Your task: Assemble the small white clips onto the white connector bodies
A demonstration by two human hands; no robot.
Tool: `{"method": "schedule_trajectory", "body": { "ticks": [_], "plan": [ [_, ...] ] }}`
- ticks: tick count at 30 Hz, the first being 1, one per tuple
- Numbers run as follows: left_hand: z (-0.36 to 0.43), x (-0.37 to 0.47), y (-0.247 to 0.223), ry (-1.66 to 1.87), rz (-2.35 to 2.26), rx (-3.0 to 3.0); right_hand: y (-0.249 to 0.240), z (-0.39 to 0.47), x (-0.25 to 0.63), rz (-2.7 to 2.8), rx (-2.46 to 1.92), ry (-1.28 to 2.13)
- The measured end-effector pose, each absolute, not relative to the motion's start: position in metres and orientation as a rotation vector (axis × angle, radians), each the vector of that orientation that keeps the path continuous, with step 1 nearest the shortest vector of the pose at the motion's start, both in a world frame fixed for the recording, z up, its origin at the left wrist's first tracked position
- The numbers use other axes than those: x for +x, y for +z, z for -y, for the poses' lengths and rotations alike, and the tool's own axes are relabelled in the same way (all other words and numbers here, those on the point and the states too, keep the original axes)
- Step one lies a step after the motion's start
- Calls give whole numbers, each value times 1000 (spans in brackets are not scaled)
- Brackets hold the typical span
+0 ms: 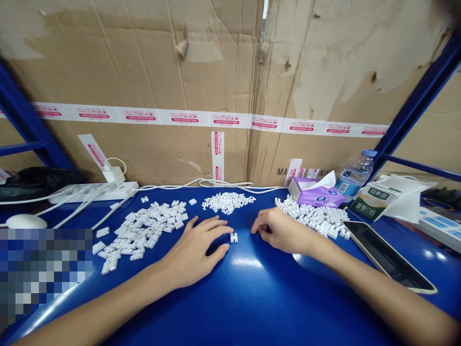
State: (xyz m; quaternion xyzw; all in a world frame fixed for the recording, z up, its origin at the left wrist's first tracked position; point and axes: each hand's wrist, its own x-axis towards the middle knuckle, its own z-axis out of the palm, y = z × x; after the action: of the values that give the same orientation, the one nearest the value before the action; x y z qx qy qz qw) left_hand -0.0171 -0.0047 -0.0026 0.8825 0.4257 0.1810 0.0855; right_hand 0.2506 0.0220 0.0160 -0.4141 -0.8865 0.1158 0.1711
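Observation:
A small white plastic block (234, 238) with dark openings lies on the blue tabletop (237, 302), in the middle. My left hand (198, 250) rests beside it, fingers spread, the index fingertip and thumb close to its left side. My right hand (279, 230) is to the right of the block, with its fingers curled together over the table; whatever may be between them is hidden. Left of my left hand spreads a heap of flat white plastic pieces (151, 228). Tiny white parts (228, 203) are piled behind the block, and ridged white pieces (317, 216) lie beyond my right wrist.
A purple tissue pack (317, 194), a water bottle (356, 175) and a green-and-white carton (374, 199) stand at the back right. A phone (389, 257) lies near my right forearm. A power strip (93, 192) with white cables sits back left, before a cardboard wall (144, 62).

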Motion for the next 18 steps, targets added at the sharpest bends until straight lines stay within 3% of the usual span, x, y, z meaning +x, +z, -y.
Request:
{"method": "schedule_trajectory", "body": {
  "ticks": [18],
  "plan": [
    [5,-15,-4,521,-1244,2678,1,-12,220,2077,-1049,851]
  ]
}}
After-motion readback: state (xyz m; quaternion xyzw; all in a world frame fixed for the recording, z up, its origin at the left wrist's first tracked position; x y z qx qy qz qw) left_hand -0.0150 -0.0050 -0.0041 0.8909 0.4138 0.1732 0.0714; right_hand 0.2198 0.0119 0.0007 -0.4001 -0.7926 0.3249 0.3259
